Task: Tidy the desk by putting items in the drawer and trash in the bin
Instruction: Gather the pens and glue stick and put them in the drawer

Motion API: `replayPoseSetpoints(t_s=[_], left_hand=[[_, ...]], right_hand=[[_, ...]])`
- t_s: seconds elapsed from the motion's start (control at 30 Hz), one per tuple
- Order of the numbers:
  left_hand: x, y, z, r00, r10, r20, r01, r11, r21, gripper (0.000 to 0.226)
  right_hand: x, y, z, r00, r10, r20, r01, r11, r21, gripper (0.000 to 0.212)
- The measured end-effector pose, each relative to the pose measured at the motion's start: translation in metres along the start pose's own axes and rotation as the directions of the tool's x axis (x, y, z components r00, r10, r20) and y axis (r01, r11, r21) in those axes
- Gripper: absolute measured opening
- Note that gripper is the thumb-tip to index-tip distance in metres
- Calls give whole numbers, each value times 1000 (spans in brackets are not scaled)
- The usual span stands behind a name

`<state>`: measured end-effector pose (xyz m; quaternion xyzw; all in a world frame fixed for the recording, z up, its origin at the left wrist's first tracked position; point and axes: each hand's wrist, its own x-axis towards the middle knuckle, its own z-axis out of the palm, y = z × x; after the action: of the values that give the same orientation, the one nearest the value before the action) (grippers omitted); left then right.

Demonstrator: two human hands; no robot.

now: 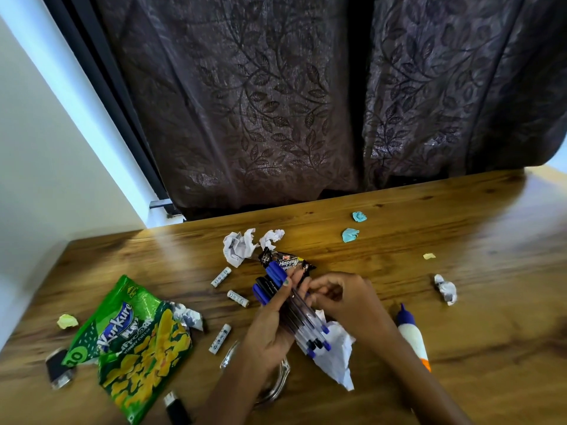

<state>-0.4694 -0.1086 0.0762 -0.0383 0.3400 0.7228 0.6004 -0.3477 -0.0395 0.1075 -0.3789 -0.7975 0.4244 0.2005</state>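
Observation:
A bundle of clear pens with blue and black caps [299, 314] is gripped in my left hand [270, 329] above the middle of the wooden desk [460, 317]. My right hand [340, 299] pinches the bundle from the right side. Under the hands lie a dark biscuit wrapper [287, 262] and a crumpled white paper [337, 360]. A green snack bag [132, 342] lies at the front left. Three white batteries [221, 277] [238, 298] [219, 338] lie left of my hands. A glue bottle [412, 335] lies at the right.
Crumpled white papers [242, 245] [445, 289], two blue paper balls [349, 234] [359, 216] and small yellow scraps [429, 256] [67, 321] are scattered about. A glass dish [276, 384] sits under my left forearm. Two small dark objects [58, 368] [176, 407] lie at the front left. A dark curtain [306, 102] hangs behind the desk.

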Motion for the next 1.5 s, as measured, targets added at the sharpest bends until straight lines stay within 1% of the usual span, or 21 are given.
replayPoseSetpoints(t_s=[0.13,0.27,0.33,0.47,0.5,0.57,0.67,0.7,0.77,0.83,0.9,0.97,1.03,1.1,1.13,1.17,1.23,1.27,1.37,1.43,1.5], left_hand=[[-3,8,-3,1000,21,-1,-21,999,-28,30],[-6,13,-5,999,40,-20,-40,999,-29,26],[-6,15,-6,999,36,-16,-36,999,-34,28],[-6,15,-8,999,26,-23,-27,999,-39,30],[-7,15,-8,1000,20,-22,-21,999,-44,29],[-9,15,-7,1000,12,-22,-13,999,-50,29],[-9,14,-6,1000,7,-30,-8,1000,-28,37],[-9,13,-5,1000,5,-25,-6,1000,-23,41],[-9,10,-2,1000,-1,-16,1,1000,-18,45],[-9,7,2,1000,-14,-13,14,1000,-9,43],[-10,5,7,1000,-24,3,24,1000,4,39],[-11,5,8,1000,-7,6,7,1000,14,37],[-12,6,6,1000,11,-27,-10,999,30,35],[-12,7,2,999,18,-50,-17,1000,15,34],[-11,7,0,998,20,-55,-20,1000,-1,37],[-12,8,-1,998,21,-59,-22,1000,-16,40],[-11,9,-5,997,24,-68,-27,999,-33,43],[-11,10,-6,997,27,-70,-29,999,-35,43],[-11,13,-7,996,39,-81,-41,999,-26,38],[-11,14,-7,995,47,-93,-49,999,-19,33],[-11,15,-8,993,53,-102,-57,998,-33,31]], right_hand=[[11,30,-2,996,59,-64,-71,978,-196,21],[11,59,14,987,148,68,-106,901,-421,20],[10,65,18,988,147,40,-115,891,-438,17],[12,67,18,984,177,-3,-163,899,-406,16],[11,65,16,981,193,-27,-189,909,-371,18],[8,59,8,974,208,-94,-225,940,-256,18],[1,38,-6,972,170,-162,-178,983,-37,15],[-2,29,-10,976,151,-158,-152,988,9,15],[-5,12,-12,989,103,-105,-98,994,49,17],[-7,-1,-6,997,70,-23,-69,996,55,19],[-9,-9,2,999,36,27,-37,998,52,15],[-11,-12,10,999,0,38,-2,999,52,18],[-10,-11,11,998,-9,61,4,997,83,25],[-7,-8,8,997,6,76,-16,991,130,18],[-4,-4,7,998,19,58,-26,993,115,13],[-1,2,5,999,34,26,-35,997,62,12],[5,19,4,998,57,-28,-59,994,-88,14],[7,28,5,997,71,-27,-74,984,-163,15],[8,49,14,989,132,72,-98,926,-364,17],[7,57,21,985,152,83,-105,905,-411,18],[7,61,26,987,153,48,-117,894,-433,16]])
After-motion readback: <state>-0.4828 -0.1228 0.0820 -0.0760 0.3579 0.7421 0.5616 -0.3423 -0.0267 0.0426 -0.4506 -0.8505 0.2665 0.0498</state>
